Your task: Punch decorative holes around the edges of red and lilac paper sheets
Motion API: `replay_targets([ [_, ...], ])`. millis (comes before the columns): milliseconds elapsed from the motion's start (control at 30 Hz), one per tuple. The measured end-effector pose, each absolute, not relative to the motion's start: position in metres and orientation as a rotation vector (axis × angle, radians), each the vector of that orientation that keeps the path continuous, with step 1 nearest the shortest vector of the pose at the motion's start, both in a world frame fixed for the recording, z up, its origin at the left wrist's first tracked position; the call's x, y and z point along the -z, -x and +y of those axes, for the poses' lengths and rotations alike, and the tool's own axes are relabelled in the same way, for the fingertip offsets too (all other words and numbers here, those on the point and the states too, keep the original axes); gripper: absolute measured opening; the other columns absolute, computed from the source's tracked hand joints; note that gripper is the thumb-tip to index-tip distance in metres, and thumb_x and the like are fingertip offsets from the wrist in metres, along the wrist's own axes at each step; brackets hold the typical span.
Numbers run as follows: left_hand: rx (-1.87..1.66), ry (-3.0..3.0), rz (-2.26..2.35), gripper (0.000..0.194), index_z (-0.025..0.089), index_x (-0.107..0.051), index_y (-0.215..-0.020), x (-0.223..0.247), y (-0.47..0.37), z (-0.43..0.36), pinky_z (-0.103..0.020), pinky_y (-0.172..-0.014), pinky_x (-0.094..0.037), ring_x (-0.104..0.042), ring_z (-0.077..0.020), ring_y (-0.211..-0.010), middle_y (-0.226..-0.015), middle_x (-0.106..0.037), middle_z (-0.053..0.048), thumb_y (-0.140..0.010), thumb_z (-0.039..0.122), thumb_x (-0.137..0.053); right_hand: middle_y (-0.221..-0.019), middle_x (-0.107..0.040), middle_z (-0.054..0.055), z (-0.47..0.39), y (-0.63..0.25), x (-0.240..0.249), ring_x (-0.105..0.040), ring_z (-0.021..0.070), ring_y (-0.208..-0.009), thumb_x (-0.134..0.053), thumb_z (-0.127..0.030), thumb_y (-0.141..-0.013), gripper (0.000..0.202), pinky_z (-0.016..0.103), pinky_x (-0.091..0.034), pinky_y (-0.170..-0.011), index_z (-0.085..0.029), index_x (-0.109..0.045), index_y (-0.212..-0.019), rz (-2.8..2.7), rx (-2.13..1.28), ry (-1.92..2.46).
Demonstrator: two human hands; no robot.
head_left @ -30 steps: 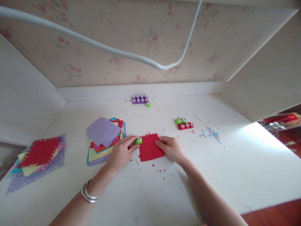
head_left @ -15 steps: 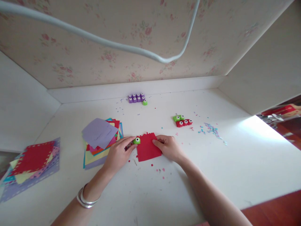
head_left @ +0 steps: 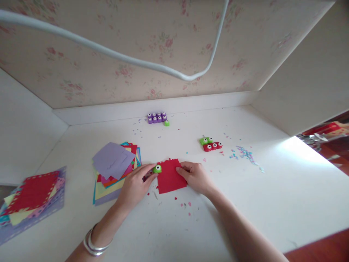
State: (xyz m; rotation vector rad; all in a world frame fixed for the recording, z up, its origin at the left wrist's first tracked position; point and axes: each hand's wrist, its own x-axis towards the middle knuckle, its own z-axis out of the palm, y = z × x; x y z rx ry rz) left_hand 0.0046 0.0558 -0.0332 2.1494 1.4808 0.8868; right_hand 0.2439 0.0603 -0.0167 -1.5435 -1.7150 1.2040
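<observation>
Green punch at the edge of a red sheet

Just below the centre of the frame, a small green punch (head_left: 157, 169) sat at the left edge of a red sheet (head_left: 170, 178) above a white counter (head_left: 286, 203). The left hand (head_left: 136, 185) had its grip nearly closed, thumb and forefinger pinching the punch from its left side. The right hand (head_left: 194, 178) held the sheet's right edge, thumb on top and its grip almost closed; the fingers underneath were mostly hidden.

The sheet looked light, thin and flexible, apt to bend or tear along its notched top edge, so the plain right margin seemed the sounder place to hold. The punch was probably light but rigid, its rounded plastic perhaps a little slick; the sides of its body looked the best purchase, leaving the white cap free.

That cap bore a dark star-like mark. Purple punches (head_left: 157, 118) at upper centre and red punches (head_left: 213, 146) right of centre carried dark marks too, too small to make out. No brand, label or lettering could be read anywhere.
</observation>
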Motion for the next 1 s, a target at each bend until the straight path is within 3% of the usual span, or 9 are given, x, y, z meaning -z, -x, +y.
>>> replay_targets([
  [633, -0.854, -2.070, 1.499, 0.030, 0.025, -0.058, -0.115, 0.032, 0.000, 0.057, -0.032, -0.088, -0.055, -0.066, -0.0183, -0.097, -0.109, -0.068, -0.004, -0.086, 0.030, -0.062, -0.061, -0.060, 0.001, 0.065, -0.238, 0.004, -0.051, 0.0141, -0.055, -0.042, -0.042, -0.090, 0.035, 0.024, -0.037, -0.049, -0.020, -0.067, -0.079, -1.691, -1.291, 1.608],
  [1000, -0.841, -2.086, 1.512, 0.032, 0.024, -0.059, -0.116, 0.029, 0.000, 0.058, -0.033, -0.089, -0.055, -0.065, -0.0199, -0.098, -0.110, -0.067, -0.006, -0.085, 0.030, -0.063, -0.059, -0.051, -0.002, 0.066, -0.240, 0.006, -0.042, 0.0112, -0.053, -0.042, -0.040, -0.093, 0.034, 0.023, -0.029, -0.048, -0.019, -0.060, -0.073, -1.726, -1.321, 1.599],
])
